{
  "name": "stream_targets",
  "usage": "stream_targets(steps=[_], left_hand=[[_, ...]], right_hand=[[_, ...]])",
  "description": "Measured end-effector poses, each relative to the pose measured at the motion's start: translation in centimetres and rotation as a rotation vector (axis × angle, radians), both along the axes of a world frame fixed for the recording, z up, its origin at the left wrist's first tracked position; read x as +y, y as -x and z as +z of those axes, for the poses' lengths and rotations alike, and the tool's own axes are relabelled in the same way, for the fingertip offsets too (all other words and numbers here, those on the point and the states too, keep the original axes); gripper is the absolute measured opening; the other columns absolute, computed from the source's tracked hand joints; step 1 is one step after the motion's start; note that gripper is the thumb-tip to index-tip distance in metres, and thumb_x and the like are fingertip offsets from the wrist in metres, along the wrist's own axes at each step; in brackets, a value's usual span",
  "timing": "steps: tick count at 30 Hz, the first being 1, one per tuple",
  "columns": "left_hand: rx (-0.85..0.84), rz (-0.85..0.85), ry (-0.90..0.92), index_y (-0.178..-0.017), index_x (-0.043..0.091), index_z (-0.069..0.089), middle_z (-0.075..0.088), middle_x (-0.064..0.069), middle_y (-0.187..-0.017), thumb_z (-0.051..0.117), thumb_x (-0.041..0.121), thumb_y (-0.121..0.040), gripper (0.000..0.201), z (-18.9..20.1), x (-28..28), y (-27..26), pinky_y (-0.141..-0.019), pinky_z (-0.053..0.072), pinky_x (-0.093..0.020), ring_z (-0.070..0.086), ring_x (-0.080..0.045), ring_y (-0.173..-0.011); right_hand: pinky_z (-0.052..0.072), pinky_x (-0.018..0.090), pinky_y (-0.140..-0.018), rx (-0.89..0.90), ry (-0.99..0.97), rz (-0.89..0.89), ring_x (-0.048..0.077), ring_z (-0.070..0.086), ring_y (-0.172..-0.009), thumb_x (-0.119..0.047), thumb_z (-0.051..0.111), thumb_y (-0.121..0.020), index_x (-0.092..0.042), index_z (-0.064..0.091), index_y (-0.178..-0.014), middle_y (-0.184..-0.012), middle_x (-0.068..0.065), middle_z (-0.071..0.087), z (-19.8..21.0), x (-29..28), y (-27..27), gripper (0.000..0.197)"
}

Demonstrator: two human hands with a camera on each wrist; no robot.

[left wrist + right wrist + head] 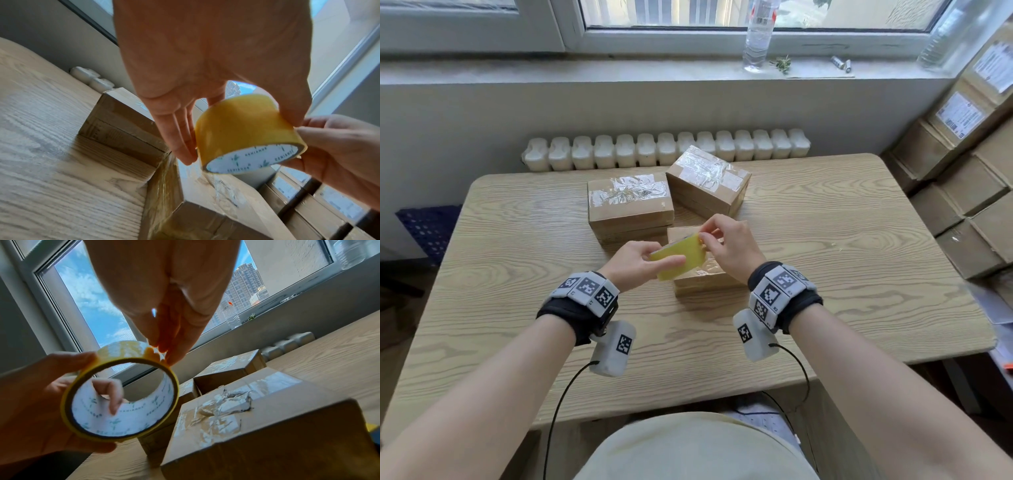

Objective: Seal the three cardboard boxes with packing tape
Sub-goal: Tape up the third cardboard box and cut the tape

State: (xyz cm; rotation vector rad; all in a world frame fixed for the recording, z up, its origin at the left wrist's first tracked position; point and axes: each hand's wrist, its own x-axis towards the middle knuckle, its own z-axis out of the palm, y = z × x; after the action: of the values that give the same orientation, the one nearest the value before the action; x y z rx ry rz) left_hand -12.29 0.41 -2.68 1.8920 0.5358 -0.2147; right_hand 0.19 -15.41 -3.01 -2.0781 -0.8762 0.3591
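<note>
Yellow tape roll (678, 258) gripped by left hand (635, 262), right hand (729, 248) pinching

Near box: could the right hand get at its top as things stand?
Probably yes. The right hand hovers just above the near box, pinching at the tape roll that the left hand holds. Only the roll lies partly between.

Beneath the hands (640, 260), the nearest box (705, 277) is mostly covered by them and the tape roll (681, 257). The roll's free end, at the right hand's fingertips (164, 350), is too blurred to make out. Stacked cartons (969, 192) beyond the right hand are cut off by the edge.
</note>
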Motion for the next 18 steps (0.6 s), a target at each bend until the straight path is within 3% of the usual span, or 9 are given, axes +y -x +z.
stream_targets(steps=[3,6,10,12,14,18], left_hand=[[0.006,0.015,0.035,-0.077,0.019,0.069,0.071,-0.005,-0.084,0.066,0.074,-0.051,0.061,-0.3,0.3,-0.3,-0.089,0.054,-0.043,0.068,-0.022,-0.089],[-0.012,0.053,0.063,-0.071,0.020,0.064,0.066,-0.001,-0.076,0.068,0.079,-0.048,0.064,-0.6,0.7,-0.6,-0.089,0.053,-0.045,0.066,-0.017,-0.081],[-0.046,0.093,0.056,-0.065,0.024,0.061,0.062,0.005,-0.069,0.067,0.078,-0.052,0.055,-0.7,0.4,-1.2,-0.086,0.052,-0.042,0.061,-0.013,-0.074],[-0.056,0.109,0.058,-0.073,0.023,0.065,0.065,0.002,-0.076,0.067,0.073,-0.060,0.051,-0.9,0.2,-1.8,-0.085,0.052,-0.041,0.063,-0.013,-0.077],[-0.064,0.128,0.076,-0.084,0.027,0.069,0.068,0.006,-0.084,0.067,0.060,-0.072,0.036,-0.6,-0.1,-2.2,-0.082,0.052,-0.032,0.063,-0.010,-0.081],[-0.061,0.133,0.049,-0.085,0.004,0.068,0.058,0.000,-0.071,0.065,0.069,-0.067,0.068,-1.0,0.0,-3.0,-0.067,0.041,-0.028,0.053,-0.012,-0.067]], right_hand=[[0.056,0.045,-0.077,0.145,0.021,0.015,0.025,0.066,-0.083,-0.009,0.055,-0.094,-0.014,0.056,-0.085,-0.083,0.004,0.061,-0.2,-0.1,-0.4,0.010],[0.056,0.044,-0.083,0.332,-0.011,-0.014,0.026,0.066,-0.089,-0.012,0.057,-0.093,-0.008,0.059,-0.090,-0.089,0.008,0.063,-0.2,-0.2,-0.8,0.005],[0.057,0.040,-0.082,0.387,-0.037,-0.067,0.024,0.067,-0.089,-0.016,0.065,-0.089,-0.018,0.061,-0.082,-0.091,0.009,0.066,0.1,-0.2,-1.7,0.008],[0.058,0.037,-0.079,0.416,-0.068,-0.098,0.026,0.067,-0.088,-0.010,0.064,-0.089,-0.016,0.060,-0.080,-0.088,0.010,0.064,0.3,0.0,-2.0,0.012],[0.058,0.035,-0.078,0.445,-0.083,-0.107,0.027,0.067,-0.087,-0.006,0.063,-0.089,-0.014,0.059,-0.078,-0.085,0.009,0.063,0.2,-0.1,-2.2,0.014],[0.058,0.032,-0.077,0.474,-0.098,-0.131,0.023,0.067,-0.082,-0.003,0.061,-0.089,-0.013,0.057,-0.077,-0.082,0.010,0.063,0.0,-0.4,-2.8,0.017]])
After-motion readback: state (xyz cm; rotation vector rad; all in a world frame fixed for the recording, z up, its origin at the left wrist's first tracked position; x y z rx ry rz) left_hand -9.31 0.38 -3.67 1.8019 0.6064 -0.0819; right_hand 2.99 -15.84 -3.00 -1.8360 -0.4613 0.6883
